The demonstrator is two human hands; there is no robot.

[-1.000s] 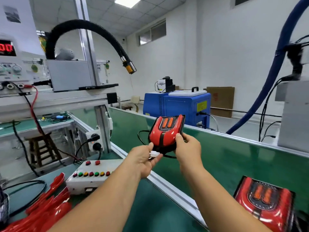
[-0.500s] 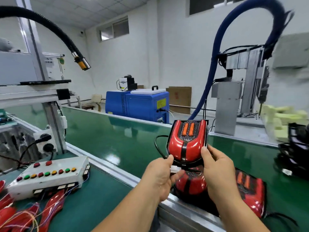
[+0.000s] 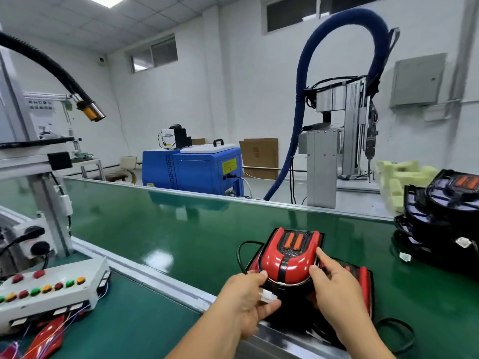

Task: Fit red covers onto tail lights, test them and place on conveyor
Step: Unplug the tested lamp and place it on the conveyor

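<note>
Both hands are on one tail light (image 3: 289, 260), red cover w/ a black stripe down the middle and two orange strips up top. Left hand (image 3: 245, 301) has it by the lower left edge, fingers closed on it, and there's a small white plug (image 3: 268, 297) pinched btwn thumb and fingers too. Right hand (image 3: 334, 288) is clamped on the right side, thumb along the edge. The light sits low over the green conveyor belt (image 3: 181, 229), right on top of/above another red tail light (image 3: 363, 281) already lying there, can't tell if they're actually touching. Black wire (image 3: 242, 251) loops out to the left of the held one.

Far right on the belt there's a stack of dark tail lights (image 3: 440, 224), the top one showing orange strips, w/ white plugs dangling off. Some pale yellow foam blocks (image 3: 404, 174) behind that.

Left side = workbench w/ a white button box (image 3: 49, 288), row of red/green/yellow buttons on it. Loose red covers (image 3: 49, 335) near the bottom left corner, thin wires running over them. Black flex hose (image 3: 46, 63) w/ a metal nozzle hangs over the bench. In the bg past the belt: blue machine (image 3: 197, 169), a cardboard box (image 3: 259, 156), and a big blue hose (image 3: 311, 73) arching up to a metal rig (image 3: 337, 125).
</note>
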